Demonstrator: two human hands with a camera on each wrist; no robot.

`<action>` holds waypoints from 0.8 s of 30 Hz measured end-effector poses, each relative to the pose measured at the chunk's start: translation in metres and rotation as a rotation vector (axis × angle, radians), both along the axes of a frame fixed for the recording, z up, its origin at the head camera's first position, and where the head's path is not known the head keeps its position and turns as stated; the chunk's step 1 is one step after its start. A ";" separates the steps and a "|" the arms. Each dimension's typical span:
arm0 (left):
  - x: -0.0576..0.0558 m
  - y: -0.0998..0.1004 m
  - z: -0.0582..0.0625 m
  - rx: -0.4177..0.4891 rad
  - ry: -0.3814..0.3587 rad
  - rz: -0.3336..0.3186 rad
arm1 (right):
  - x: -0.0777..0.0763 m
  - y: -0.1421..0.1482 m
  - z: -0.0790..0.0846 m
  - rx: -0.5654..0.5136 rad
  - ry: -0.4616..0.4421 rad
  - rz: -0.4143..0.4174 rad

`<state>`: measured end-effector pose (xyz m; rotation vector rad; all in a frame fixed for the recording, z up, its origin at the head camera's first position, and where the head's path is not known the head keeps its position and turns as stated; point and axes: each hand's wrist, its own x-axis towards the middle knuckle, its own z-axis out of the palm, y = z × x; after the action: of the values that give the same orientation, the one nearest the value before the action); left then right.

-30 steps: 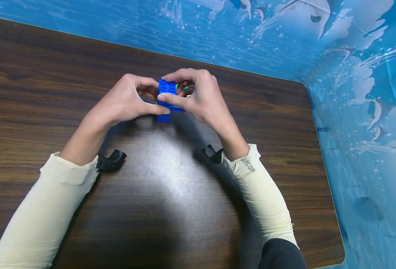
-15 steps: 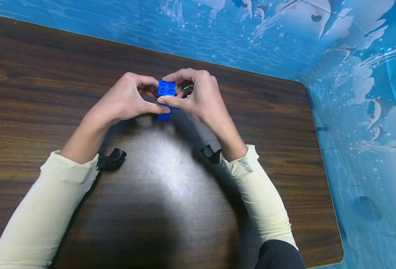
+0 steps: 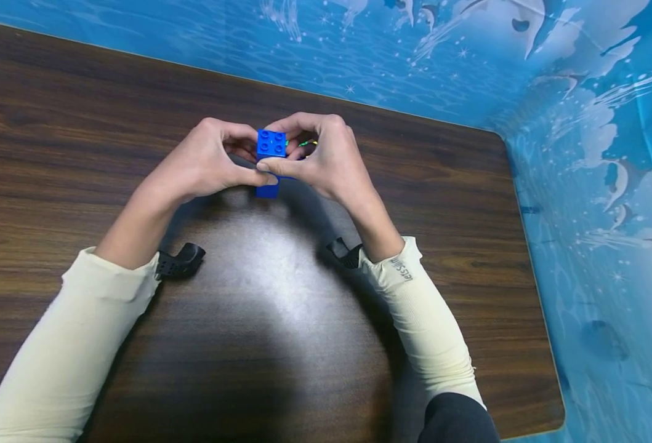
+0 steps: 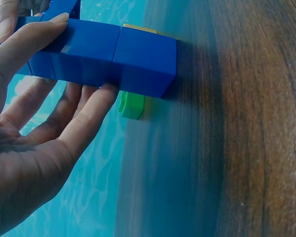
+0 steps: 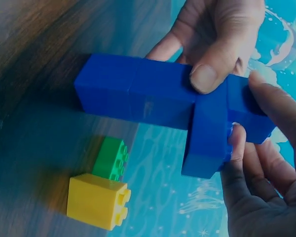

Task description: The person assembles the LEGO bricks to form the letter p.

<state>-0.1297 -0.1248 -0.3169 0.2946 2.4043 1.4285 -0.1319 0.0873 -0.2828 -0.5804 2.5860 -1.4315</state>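
A column of stacked blue toy building bricks (image 5: 163, 89) stands on the table, with one blue brick (image 5: 204, 140) jutting out sideways near its upper part. My left hand (image 3: 204, 160) grips the column below the top, thumb on the near side and fingers on the far side. With thumb and fingers, my right hand (image 3: 328, 154) pinches the studded blue top brick (image 3: 271, 143), which sits over the jutting one. Both wrist views show the two hands close together around the upper bricks. The right hand partly hides the jutting brick in the head view.
Beside the column, on its far right, stand a yellow brick (image 5: 91, 200) and a green brick (image 5: 108, 158), mostly hidden behind the right hand in the head view. The dark wooden table (image 3: 458, 246) meets a blue sea-patterned sheet (image 3: 165, 31) at its back and right edges.
The top blue brick has tipped to look more level, its studs now squarer to the head view. My right thumb sits slightly lower; the left hand's grip is unchanged.
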 end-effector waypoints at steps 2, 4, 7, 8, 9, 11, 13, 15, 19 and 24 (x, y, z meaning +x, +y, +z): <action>0.000 0.000 -0.001 0.000 0.003 -0.001 | 0.000 0.001 -0.002 -0.029 0.001 0.016; 0.000 0.000 -0.001 -0.002 0.008 -0.003 | -0.001 0.002 -0.004 -0.069 -0.006 0.027; 0.000 0.000 -0.002 -0.011 0.017 -0.009 | -0.002 0.007 -0.006 -0.154 -0.032 0.035; 0.000 0.000 -0.002 -0.015 0.020 -0.011 | -0.002 0.009 -0.006 -0.178 -0.039 0.035; -0.001 0.001 -0.002 -0.021 0.022 -0.013 | -0.002 0.011 -0.005 -0.198 -0.042 0.032; -0.001 0.001 -0.002 -0.029 0.022 -0.015 | -0.003 0.017 -0.003 -0.228 -0.047 0.021; -0.002 0.002 -0.001 -0.037 0.020 -0.016 | -0.004 0.025 -0.001 -0.234 -0.045 -0.006; -0.002 0.003 -0.001 -0.043 0.015 -0.016 | -0.006 0.034 0.000 -0.240 -0.040 -0.036; -0.002 0.004 0.000 -0.064 0.018 -0.017 | -0.012 0.050 -0.004 -0.251 -0.049 -0.096; -0.001 0.005 0.000 -0.114 0.013 -0.027 | -0.022 0.065 -0.021 -0.209 -0.103 -0.147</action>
<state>-0.1311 -0.1203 -0.3166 0.3080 2.4714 1.2755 -0.1537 0.1525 -0.3037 -0.3345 2.4622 -1.7436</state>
